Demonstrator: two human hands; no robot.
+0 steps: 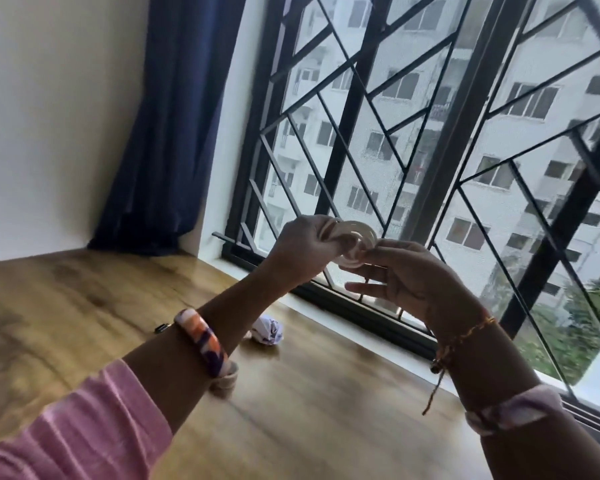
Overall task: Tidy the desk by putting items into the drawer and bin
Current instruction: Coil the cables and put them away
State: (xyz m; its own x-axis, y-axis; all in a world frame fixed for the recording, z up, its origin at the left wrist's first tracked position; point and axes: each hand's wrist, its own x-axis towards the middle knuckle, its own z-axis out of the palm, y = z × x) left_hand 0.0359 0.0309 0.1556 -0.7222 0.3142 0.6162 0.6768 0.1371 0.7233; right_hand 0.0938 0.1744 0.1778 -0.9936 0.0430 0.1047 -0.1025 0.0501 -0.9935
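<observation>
At the upper left of the frame stands a plain pale wall [49,116], and just right of it a dark blue curtain [167,126] hangs down to the back edge of the wooden worktop [66,306], which fills the lower left and centre. A pink sleeve [77,420] comes in from the lower left corner; on that forearm sits an orange, purple and white bangle [203,341]. Just left of the bangle a small dark clip-like thing [162,328] lies on the worktop; it is too small to tell more. Below the bangle a pale roll of tape [226,379] rests on the worktop, partly hidden by the arm. A little right of it, nearer the window, lies a crumpled ball of white paper [269,330].

In the centre of the frame, raised above the worktop before the window grille [361,116], the left hand [300,245] has its fingers curled round a cream-white ring-shaped thing [355,233], blurred. The right hand [406,275] meets it from the right: thumb and forefinger pinch the ring's lower edge, the other fingers [364,289] stretched out and slightly spread beneath. On the right wrist is a thread bracelet [465,337] with a loose hanging end. Beyond the grille, a pale apartment block [516,133] and green trees [575,323] at the far right.
</observation>
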